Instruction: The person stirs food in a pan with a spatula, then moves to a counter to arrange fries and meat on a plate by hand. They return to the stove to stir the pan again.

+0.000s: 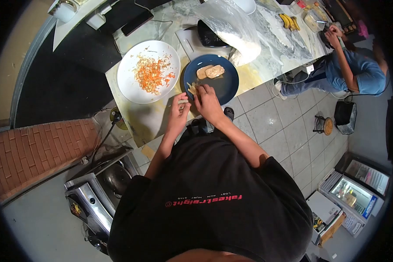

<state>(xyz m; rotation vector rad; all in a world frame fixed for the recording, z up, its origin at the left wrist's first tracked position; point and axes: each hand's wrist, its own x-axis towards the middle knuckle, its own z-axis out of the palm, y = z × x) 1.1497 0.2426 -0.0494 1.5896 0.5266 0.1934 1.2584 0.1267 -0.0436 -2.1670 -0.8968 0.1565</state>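
A dark blue plate (225, 92) sits at the counter's front edge. On it lie two pale brown, rough-surfaced slabs (214, 71), one overlapping the other; their kind is unclear. My right hand (209, 105) reaches over the plate's near left side, its fingers closed on pale thin strips (191, 87). My left hand (178, 114) is just left of the plate, with a small pale strip (183, 101) between its fingers. Further left stands a large white plate (125, 83) holding shredded orange and pale vegetables (152, 74), apparently carrot and cabbage.
Behind the blue plate are a clear plastic bag (231, 26), a black container (208, 36) and a white board (187, 43). A phone (137, 23) and bananas (289, 22) lie further back. At right, another person (358, 72) works at the counter. A stove (91, 201) stands lower left.
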